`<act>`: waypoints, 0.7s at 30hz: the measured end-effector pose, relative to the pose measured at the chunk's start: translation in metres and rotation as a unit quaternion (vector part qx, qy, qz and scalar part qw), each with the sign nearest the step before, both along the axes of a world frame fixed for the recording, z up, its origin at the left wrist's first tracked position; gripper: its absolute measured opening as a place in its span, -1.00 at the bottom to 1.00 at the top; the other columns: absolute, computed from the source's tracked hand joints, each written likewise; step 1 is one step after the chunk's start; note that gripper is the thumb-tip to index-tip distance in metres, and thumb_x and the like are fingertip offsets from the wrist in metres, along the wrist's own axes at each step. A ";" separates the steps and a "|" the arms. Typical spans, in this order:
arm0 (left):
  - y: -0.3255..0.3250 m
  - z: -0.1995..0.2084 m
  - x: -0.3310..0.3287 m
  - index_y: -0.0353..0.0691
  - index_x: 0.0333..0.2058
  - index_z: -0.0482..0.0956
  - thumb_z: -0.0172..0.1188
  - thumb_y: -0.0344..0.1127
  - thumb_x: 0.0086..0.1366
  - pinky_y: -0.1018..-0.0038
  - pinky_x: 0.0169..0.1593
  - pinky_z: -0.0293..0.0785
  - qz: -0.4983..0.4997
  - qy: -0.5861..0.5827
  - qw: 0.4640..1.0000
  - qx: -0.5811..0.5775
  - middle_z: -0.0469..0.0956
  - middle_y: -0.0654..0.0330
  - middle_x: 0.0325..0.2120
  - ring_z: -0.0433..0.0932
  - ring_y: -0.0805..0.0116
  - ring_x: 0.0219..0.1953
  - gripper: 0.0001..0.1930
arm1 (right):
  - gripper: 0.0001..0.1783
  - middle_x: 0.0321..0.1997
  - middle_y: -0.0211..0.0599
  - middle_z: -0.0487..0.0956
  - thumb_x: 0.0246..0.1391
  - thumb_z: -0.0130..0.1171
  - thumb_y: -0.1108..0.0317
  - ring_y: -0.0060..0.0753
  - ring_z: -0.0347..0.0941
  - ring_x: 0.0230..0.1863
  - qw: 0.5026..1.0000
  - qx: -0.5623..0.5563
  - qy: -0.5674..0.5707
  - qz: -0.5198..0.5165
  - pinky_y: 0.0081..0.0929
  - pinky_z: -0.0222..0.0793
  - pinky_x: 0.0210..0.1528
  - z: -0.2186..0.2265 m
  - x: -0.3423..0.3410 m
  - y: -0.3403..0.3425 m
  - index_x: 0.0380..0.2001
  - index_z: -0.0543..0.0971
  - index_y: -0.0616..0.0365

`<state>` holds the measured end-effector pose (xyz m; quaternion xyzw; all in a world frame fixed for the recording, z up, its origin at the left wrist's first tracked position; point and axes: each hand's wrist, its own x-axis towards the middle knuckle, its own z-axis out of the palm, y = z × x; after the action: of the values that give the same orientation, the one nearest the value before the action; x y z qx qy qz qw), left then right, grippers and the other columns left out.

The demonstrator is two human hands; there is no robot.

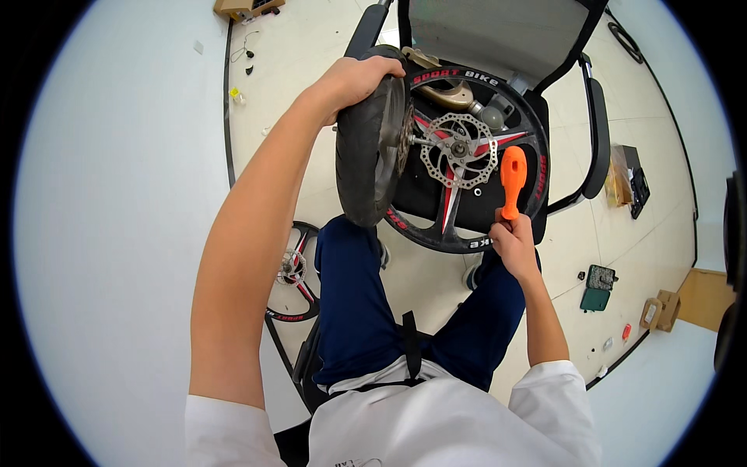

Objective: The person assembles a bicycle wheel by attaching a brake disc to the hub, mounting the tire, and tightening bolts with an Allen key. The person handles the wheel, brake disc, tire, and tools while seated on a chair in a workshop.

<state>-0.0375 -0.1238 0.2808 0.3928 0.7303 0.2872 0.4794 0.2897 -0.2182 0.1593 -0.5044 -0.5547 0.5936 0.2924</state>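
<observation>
You've got a white wall (117, 233) on your left with a small plate (198, 47); pale tiled floor (576, 257) beside it holds a thin cable (243, 47) and a yellow-and-clear item (237, 96); cardboard box (233, 6) top left; black coil (625, 42) upper right; lower on your right, black case (640, 193), green case (596, 299), small cardboard boxes (668, 310), red item (626, 331).

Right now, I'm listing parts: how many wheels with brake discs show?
3: tyred wheel in left hand, spoked wheel on chair, third wheel on floor, partly hidden.
</observation>
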 end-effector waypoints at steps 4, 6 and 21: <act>0.006 0.017 0.005 -0.40 -0.22 0.58 0.23 -0.02 0.11 0.38 -0.45 0.57 0.000 -0.006 1.000 -0.027 0.59 0.04 -0.52 0.59 0.24 -0.61 -0.52 | -0.86 -0.66 -0.57 0.29 -0.07 0.07 0.53 -0.65 0.18 -0.65 0.993 -0.107 0.025 -0.052 -0.52 0.10 -0.57 -0.021 0.008 0.014 -0.59 0.32 0.20; 0.007 0.014 0.013 -0.41 -0.19 0.60 0.22 -0.07 0.12 0.41 -0.47 0.58 0.006 -0.034 0.999 -0.017 0.61 0.04 -0.53 0.58 0.26 -0.64 -0.54 | -0.83 -0.63 -0.28 0.39 0.00 0.07 0.41 -0.44 0.34 -0.58 0.990 0.020 -0.133 -0.028 -0.40 0.24 -0.48 -0.040 0.029 0.034 -0.49 0.41 0.34; 0.037 0.008 0.037 -0.34 -0.33 0.53 0.24 0.04 0.14 0.36 -0.54 0.56 0.046 -0.017 0.997 -0.057 0.49 0.08 -0.65 0.54 0.25 -0.70 -0.54 | -0.61 -0.49 -0.30 0.47 0.24 0.05 0.34 -0.54 0.40 -0.63 0.975 0.014 -0.123 -0.182 -0.55 0.30 -0.63 -0.085 0.048 0.084 0.06 0.41 0.34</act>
<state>-0.0008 -0.0873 0.2883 0.3256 0.7545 0.2741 0.4996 0.3378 -0.1338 0.0739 -0.6620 -0.4933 0.4558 0.3326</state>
